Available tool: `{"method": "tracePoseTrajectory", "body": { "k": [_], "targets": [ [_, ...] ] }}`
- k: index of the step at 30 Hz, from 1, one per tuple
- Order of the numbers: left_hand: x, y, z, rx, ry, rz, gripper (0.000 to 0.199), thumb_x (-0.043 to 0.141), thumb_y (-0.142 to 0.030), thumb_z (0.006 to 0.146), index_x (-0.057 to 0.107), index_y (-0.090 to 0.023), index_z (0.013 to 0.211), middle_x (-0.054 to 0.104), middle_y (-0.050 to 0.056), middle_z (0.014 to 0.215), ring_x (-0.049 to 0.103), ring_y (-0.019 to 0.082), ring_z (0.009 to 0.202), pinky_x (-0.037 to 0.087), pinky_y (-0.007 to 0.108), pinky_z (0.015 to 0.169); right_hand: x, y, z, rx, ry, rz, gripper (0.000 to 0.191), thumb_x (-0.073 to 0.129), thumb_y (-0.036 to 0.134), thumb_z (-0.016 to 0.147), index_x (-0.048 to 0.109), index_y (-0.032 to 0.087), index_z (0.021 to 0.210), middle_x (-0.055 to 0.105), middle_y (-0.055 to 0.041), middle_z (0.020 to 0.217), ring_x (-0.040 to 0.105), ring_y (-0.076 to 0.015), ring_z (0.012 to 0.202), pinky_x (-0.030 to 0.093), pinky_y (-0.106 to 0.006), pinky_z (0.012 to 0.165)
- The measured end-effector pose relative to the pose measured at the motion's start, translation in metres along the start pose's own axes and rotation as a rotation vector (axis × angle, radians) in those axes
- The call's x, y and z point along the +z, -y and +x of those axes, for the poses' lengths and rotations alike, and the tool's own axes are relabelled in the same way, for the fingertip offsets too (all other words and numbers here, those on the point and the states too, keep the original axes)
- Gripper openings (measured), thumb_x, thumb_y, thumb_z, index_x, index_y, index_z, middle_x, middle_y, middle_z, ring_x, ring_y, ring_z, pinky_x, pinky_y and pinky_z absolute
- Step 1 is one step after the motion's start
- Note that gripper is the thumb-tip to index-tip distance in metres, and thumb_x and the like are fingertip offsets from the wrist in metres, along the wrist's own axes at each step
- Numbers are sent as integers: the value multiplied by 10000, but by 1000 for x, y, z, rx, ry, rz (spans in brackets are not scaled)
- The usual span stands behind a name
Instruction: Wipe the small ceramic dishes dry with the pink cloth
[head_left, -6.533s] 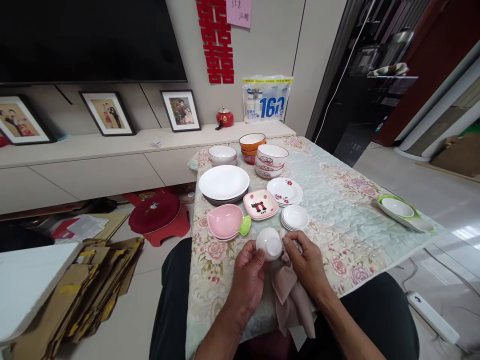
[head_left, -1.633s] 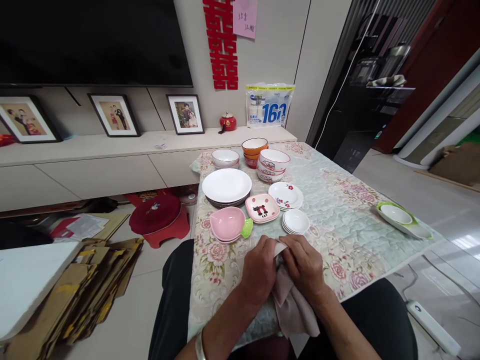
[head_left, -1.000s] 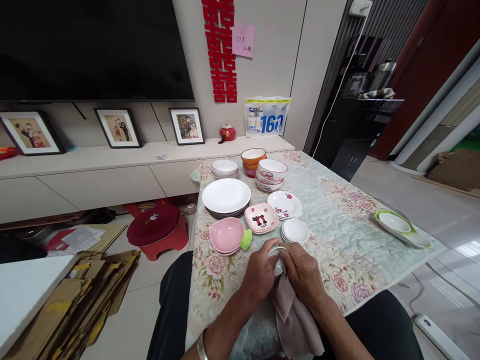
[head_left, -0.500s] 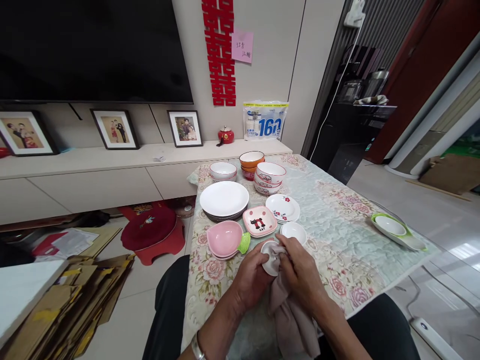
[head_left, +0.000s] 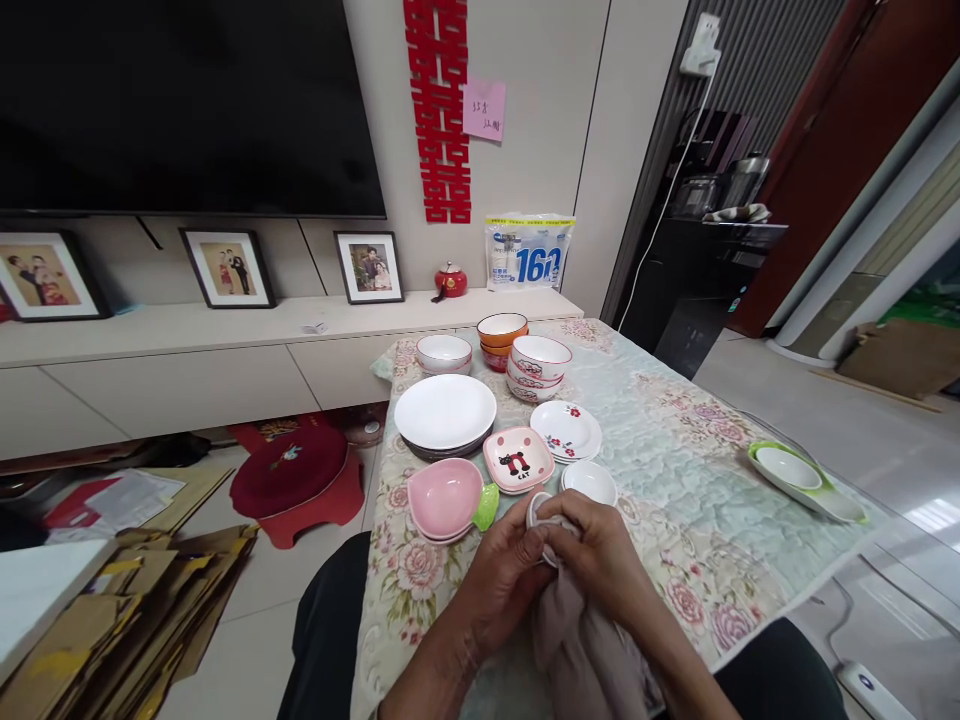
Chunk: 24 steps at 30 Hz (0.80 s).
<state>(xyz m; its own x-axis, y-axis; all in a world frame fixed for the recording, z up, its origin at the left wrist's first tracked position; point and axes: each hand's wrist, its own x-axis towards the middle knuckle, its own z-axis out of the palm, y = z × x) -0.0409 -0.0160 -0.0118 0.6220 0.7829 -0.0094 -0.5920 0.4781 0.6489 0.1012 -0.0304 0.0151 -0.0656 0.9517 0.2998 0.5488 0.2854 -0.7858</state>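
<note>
Left hand (head_left: 501,565) is curling mostly closed around a little white bowl (head_left: 532,512), thumb pressing near the rim. Right hand (head_left: 602,548) is bunching a greyish-pink cloth (head_left: 574,645) in tightly bent fingers and working a wad of it against the bowl. Both hands are hiding most of the bowl, so I can't tell how the fingers underneath are gripping. It's tilting up on its side near the front of the table, and the cloth's loose end is hanging toward the lap.

Main worry, imo: glaze is probably slick, so if the right hand is twisting harder than the left is pinching, the bowl could be popping out and chipping on the small dishes (head_left: 590,485) sitting just beyond the knuckles. Falling toward the lap and then the tile floor (head_left: 251,650) would likely be worse. That dangling cloth could also be snagging on something if the arm's swinging wide.

Further out, the pink bowl (head_left: 445,497) is sitting left of the hands, with the cat dish (head_left: 519,459) beside it. Flowered plates (head_left: 553,420) and big plates (head_left: 445,411) are crowding in behind. White bowls (head_left: 538,358) and orange bowls (head_left: 502,330) are standing stacked at the back, so a hard bump could be toppling those.
</note>
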Motion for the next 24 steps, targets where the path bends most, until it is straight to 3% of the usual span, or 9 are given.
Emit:
{"method": "tracePoseTrajectory", "body": {
  "k": [2, 4, 6, 8, 10, 12, 15, 18, 24],
  "targets": [
    [-1, 0, 0, 21, -44, 17, 451, 767, -331, 806, 669, -212, 1229, 675, 86, 1090, 626, 193, 932, 484, 272, 765, -11, 3, 4, -27, 188, 47, 189, 556, 94, 842, 699, 215, 818, 700, 1, 839, 644, -153, 795, 467, -245, 725],
    [-2, 0, 0, 41, -62, 31, 488, 787, -336, 784, 664, -205, 1238, 671, 92, 1091, 620, 193, 917, 482, 269, 740, -17, 2, 6, -43, 269, -53, 201, 551, 84, 842, 694, 217, 796, 687, 3, 829, 635, -153, 783, 452, -246, 706],
    [-2, 1, 0, 38, -45, 41, 519, 788, -348, 781, 652, -205, 1261, 664, 107, 1137, 622, 212, 948, 486, 278, 746, -15, -2, 5, -11, 216, -245, 180, 550, 87, 835, 674, 203, 776, 661, -15, 806, 610, -169, 741, 428, -264, 665],
    [-2, 2, 0, 15, -12, 58, 544, 780, -362, 786, 637, -209, 1289, 646, 124, 1212, 621, 241, 1009, 491, 289, 764, -6, -7, 4, 38, 67, -393, 152, 542, 103, 837, 649, 186, 766, 638, -36, 790, 588, -186, 710, 408, -284, 637],
    [-2, 2, 0, 3, -1, 62, 572, 791, -361, 774, 629, -224, 1305, 625, 126, 1273, 614, 258, 1058, 489, 283, 767, 4, -8, 4, 58, -75, -381, 135, 535, 116, 844, 640, 181, 789, 636, -41, 784, 586, -193, 709, 408, -290, 637],
    [-2, 1, 0, 13, -20, 40, 579, 812, -349, 752, 637, -239, 1294, 629, 114, 1272, 619, 248, 1047, 483, 268, 754, 7, -4, 5, 56, -99, -217, 122, 554, 118, 835, 651, 190, 815, 648, -22, 776, 595, -181, 710, 423, -276, 645],
    [-3, 0, -1, 43, -46, -6, 550, 824, -339, 741, 660, -228, 1255, 648, 102, 1212, 624, 210, 970, 482, 262, 752, -3, 6, 5, 13, 99, 34, 160, 572, 96, 834, 676, 217, 829, 673, 10, 803, 616, -157, 750, 453, -249, 684],
    [-3, -1, 0, 69, -46, -31, 501, 813, -329, 758, 672, -220, 1226, 641, 91, 1191, 609, 189, 953, 483, 255, 746, -16, 10, 4, -75, 242, -16, 212, 554, 85, 866, 682, 235, 787, 673, 10, 859, 614, -168, 859, 459, -268, 763],
    [-5, 2, -1, -49, 11, 14, 465, 764, -376, 806, 673, -176, 1217, 675, 102, 1033, 625, 180, 862, 515, 279, 714, 0, -6, 0, -133, -59, -248, 169, 505, 91, 887, 620, 201, 830, 600, -30, 833, 572, -176, 774, 430, -284, 677]
  ]
}}
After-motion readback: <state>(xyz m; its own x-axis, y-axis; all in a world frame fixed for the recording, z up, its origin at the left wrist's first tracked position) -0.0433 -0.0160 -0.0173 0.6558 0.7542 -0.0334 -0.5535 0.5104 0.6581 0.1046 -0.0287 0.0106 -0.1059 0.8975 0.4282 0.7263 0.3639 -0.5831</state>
